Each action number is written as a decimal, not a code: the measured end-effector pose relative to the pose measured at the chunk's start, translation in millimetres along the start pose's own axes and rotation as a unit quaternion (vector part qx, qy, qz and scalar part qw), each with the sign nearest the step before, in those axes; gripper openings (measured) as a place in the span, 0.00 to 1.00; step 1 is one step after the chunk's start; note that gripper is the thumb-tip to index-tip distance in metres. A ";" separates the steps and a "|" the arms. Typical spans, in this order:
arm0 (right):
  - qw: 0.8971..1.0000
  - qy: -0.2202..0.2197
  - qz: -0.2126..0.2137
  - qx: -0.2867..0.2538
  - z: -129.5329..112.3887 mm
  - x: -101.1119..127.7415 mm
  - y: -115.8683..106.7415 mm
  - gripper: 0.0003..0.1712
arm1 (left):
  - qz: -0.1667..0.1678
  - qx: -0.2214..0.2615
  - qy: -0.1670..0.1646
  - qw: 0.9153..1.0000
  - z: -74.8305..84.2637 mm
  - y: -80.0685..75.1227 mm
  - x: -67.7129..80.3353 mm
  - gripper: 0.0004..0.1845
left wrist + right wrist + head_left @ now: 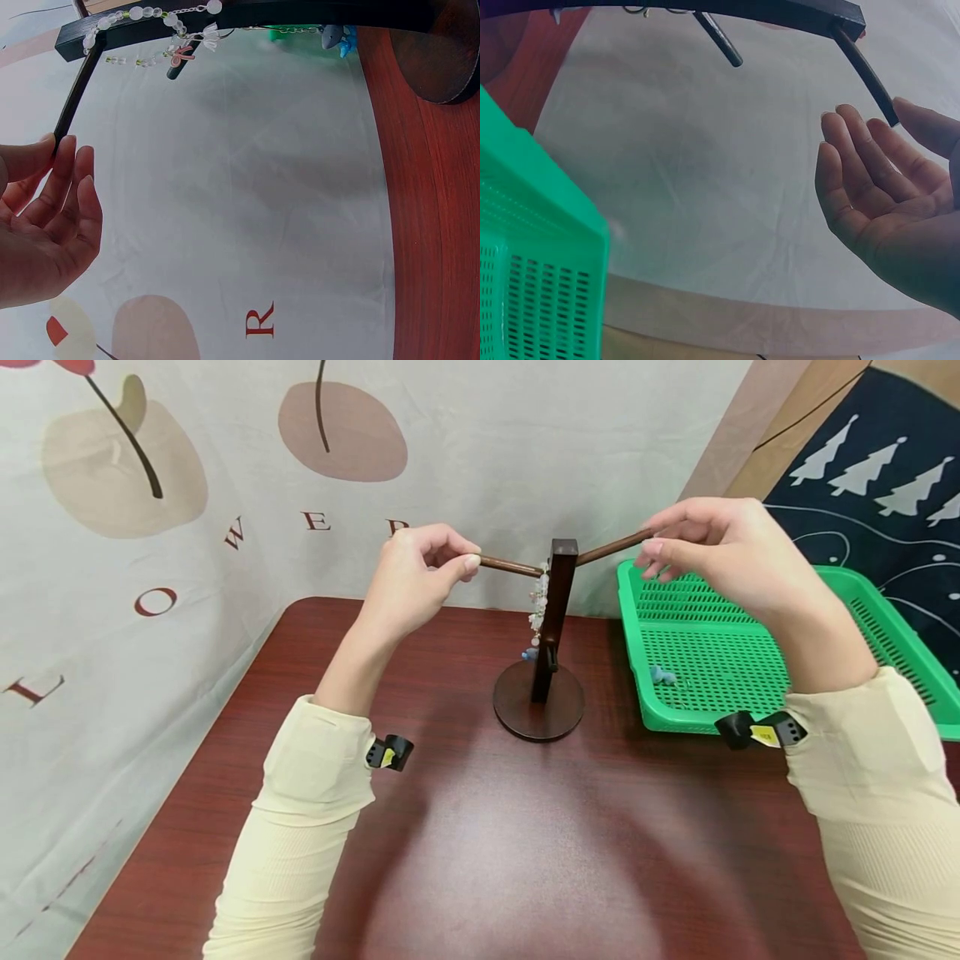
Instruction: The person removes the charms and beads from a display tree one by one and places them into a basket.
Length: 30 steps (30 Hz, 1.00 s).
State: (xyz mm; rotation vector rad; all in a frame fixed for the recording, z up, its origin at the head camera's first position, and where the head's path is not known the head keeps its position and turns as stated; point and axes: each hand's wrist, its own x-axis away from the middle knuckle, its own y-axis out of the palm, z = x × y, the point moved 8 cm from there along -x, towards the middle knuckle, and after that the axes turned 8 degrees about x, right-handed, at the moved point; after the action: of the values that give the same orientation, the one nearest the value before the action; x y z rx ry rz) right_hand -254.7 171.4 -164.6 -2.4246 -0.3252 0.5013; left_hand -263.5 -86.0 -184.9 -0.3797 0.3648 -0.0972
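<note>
A dark reddish-brown wooden table (480, 860) is seen backed by a pale printed cloth with flower shapes and letters (225, 485); a green perforated plastic basket (885, 635) is set at the table's right edge, a small blue-grey trinket (663, 676) lying inside it; a dark wooden jewellery stand with a round base (553, 635) is placed upright near the table's middle, just left of the basket; the tip of its left peg (510, 566) is pinched by the left hand (420, 577); the end of its right peg (611, 548) is touched by the thumb of the right hand (720, 556), whose fingers are left loosely extended; a pale beaded bracelet (537, 606) is hung from the left peg against the post.
</note>
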 end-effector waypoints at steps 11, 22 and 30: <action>0.998 -0.021 0.019 -0.049 -4.1 -4.5 2.5 0.09 | -0.001 0.012 0.004 1.000 -0.4 0.4 -0.3 0.04; 0.997 -0.035 0.019 -0.073 -3.5 -4.1 4.8 0.08 | 0.001 0.006 -0.013 1.000 -3.4 2.6 0.5 0.05; 0.998 -0.029 0.020 -0.049 -4.0 -4.3 3.8 0.09 | 0.007 0.001 -0.031 1.000 -6.4 7.0 3.9 0.08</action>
State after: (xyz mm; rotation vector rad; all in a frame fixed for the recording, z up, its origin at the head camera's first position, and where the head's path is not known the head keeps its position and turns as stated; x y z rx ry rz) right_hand -256.4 164.8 -162.9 -2.5195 -0.3346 0.5860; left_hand -262.0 -82.4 -194.4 -0.3764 0.3067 -0.0727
